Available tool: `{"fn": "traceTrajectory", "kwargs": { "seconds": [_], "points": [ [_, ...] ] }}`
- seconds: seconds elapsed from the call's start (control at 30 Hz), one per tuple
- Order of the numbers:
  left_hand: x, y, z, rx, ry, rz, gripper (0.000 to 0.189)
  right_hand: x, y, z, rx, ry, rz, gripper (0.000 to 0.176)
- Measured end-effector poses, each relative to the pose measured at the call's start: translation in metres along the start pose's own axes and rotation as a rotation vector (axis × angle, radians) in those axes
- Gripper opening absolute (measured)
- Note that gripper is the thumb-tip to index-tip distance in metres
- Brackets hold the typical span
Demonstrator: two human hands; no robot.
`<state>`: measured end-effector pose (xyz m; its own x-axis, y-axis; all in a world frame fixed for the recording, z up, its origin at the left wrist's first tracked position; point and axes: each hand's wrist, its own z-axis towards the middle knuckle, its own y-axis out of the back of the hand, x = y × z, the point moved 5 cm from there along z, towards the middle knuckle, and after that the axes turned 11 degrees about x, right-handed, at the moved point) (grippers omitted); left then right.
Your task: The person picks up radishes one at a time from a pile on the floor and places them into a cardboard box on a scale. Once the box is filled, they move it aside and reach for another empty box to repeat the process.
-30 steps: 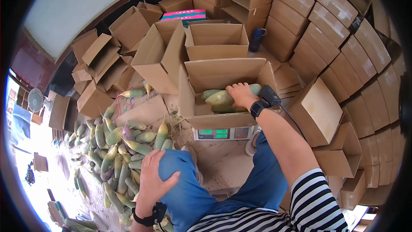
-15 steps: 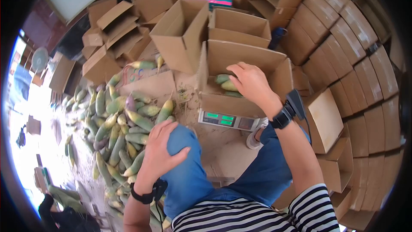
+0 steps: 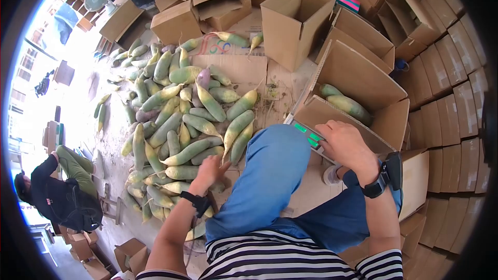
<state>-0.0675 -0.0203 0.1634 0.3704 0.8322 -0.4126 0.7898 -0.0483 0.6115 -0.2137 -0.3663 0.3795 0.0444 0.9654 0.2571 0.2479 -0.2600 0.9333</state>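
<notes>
Vegetables, long, tapered, green-to-yellow, lie heaped left; the left hand touches them, grip unclear. The right hand rests half-open on the near flap of the cardboard box.

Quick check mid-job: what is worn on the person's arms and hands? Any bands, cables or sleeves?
Both hands are bare, with no gloves. The left hand has a black strap at the wrist, carrying a small black unit. The right hand has a black watch-like band with a boxy dark device beside it. Forearms are uncovered. A black-and-white striped sleeve covers the right upper arm.
</notes>
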Motion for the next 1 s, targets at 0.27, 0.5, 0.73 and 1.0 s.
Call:
{"fn": "traceTrajectory", "kwargs": {
  "seconds": [0.27, 0.5, 0.73, 1.0],
  "points": [
    [0.145, 0.036, -0.005, -0.364, 0.415, 0.323, 0.06, -0.007, -0.016, 0.005, 0.118, -0.082, -0.055, 0.026],
    [0.162, 0.038, -0.004, -0.263, 0.44, 0.518, 0.049, -0.013, -0.03, 0.011, 0.044, -0.078, -0.082, 0.012],
    [0.155, 0.014, -0.002, -0.195, 0.446, 0.137, 0.063, -0.002, -0.034, 0.017, 0.095, -0.077, -0.074, 0.014],
    [0.128, -0.024, -0.025, -0.156, 0.287, -1.212, 0.047, -0.002, -0.038, 0.01, 0.069, -0.112, -0.079, 0.014]
  ]
}}
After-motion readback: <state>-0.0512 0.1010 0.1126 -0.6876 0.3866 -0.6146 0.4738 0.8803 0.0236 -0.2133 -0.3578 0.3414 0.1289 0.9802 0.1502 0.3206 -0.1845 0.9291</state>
